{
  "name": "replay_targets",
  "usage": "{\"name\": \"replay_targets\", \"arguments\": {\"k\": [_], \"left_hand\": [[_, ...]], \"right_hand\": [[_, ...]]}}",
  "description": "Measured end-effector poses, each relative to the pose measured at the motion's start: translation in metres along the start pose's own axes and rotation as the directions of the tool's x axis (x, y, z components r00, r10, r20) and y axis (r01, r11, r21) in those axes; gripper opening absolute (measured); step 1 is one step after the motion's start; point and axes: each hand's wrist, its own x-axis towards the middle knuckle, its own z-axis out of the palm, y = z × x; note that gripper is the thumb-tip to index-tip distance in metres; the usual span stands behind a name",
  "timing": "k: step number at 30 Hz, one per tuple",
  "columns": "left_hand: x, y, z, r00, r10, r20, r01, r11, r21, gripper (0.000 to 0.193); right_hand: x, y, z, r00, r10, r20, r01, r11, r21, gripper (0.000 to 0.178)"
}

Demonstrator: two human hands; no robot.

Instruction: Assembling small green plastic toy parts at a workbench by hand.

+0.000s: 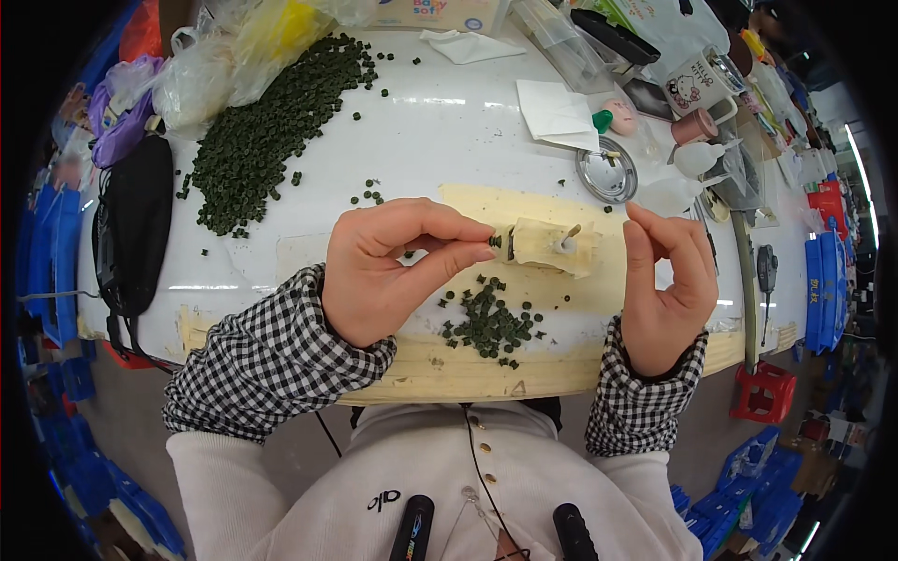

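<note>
Between the thumb and index finger of my left hand [398, 262] is a small dark green round part [496, 240]. It is held at the left end of a block wrapped in cream tape [538, 245]; I cannot tell whether the two touch. A short thin peg [572, 232] sticks up from the block's right side. My right hand [669, 290] is raised to the right of the block, thumb and index tips close together, and anything between them is too small to make out. Just in front of the block lies a small pile of dark green parts [491, 320].
A large heap of the same green parts [262, 140] spreads at the back left, beside plastic bags [201, 84] and a black pouch [137, 224]. At the back right are a round metal dish [606, 171], white paper [557, 112], a mug [697, 84] and squeeze bottles [697, 159].
</note>
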Motion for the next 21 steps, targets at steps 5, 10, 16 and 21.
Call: {"name": "replay_targets", "arguments": {"k": [5, 10, 16, 21], "left_hand": [[0.000, -0.002, 0.002, 1.000, -0.004, 0.001, 0.004, 1.000, -0.004, 0.015], [-0.001, -0.001, 0.002, 1.000, -0.026, 0.013, 0.026, 1.000, 0.012, 0.016], [-0.002, -0.002, 0.002, 0.999, 0.001, 0.035, -0.003, 0.999, 0.042, 0.016], [-0.001, -0.001, 0.006, 0.995, -0.017, 0.102, 0.011, 0.998, 0.060, 0.015]], "right_hand": [[0.004, 0.005, 0.004, 0.981, 0.023, 0.191, -0.024, 1.000, 0.003, 0.018], [0.003, 0.005, 0.014, 0.977, -0.017, 0.211, 0.012, 1.000, 0.024, 0.013], [0.002, -0.017, -0.008, 0.992, -0.084, -0.097, 0.087, 0.996, 0.034, 0.009], [0.002, -0.019, 0.003, 0.982, -0.148, 0.121, 0.090, 0.916, 0.391, 0.009]]}}
